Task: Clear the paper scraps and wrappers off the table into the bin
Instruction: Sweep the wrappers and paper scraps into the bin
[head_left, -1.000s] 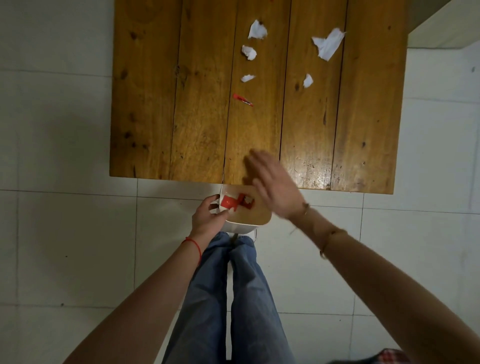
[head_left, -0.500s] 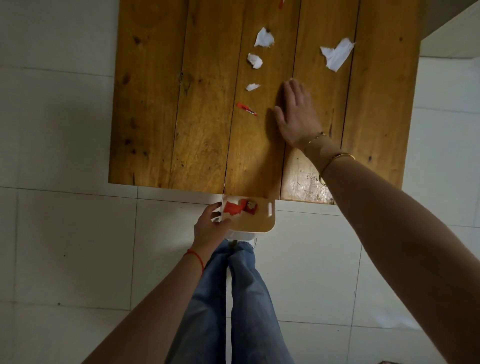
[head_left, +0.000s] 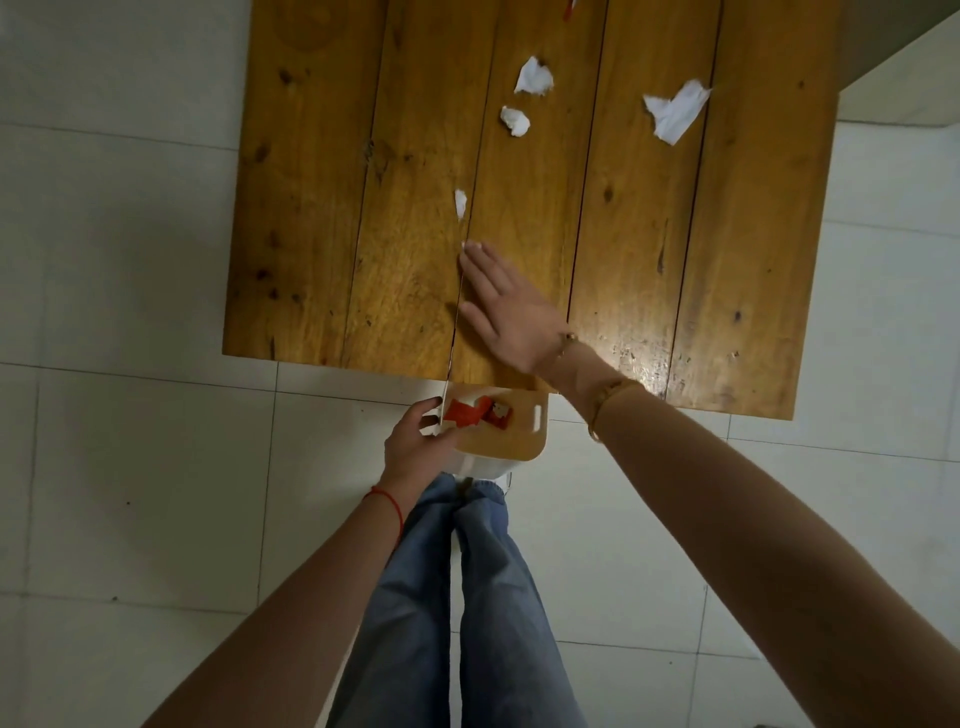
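Observation:
My right hand (head_left: 511, 309) lies flat on the wooden table (head_left: 322, 218), fingers together and pointing up-left, near the front edge. A tiny white bit shows at its fingertips. A small white scrap (head_left: 460, 202) lies just beyond the fingers. Further back lie a torn white scrap (head_left: 533, 78), a crumpled white ball (head_left: 515, 121) and a larger white scrap (head_left: 675, 111). A red wrapper (head_left: 570, 8) peeks in at the top edge. My left hand (head_left: 415, 447) grips the left rim of a small white bin (head_left: 524, 447) held under the table's front edge, with red wrappers (head_left: 478, 413) inside.
Pale floor tiles (head_left: 119, 441) surround the table. My legs in blue jeans (head_left: 457, 597) stand right below the bin. A light-coloured piece of furniture (head_left: 904, 67) sits at the top right beyond the table corner.
My right hand has swept from mid-table toward the front edge and leftward. The small red wrapper and one white scrap are out of sight; the small scrap shifted left. The left hand still holds the bin.

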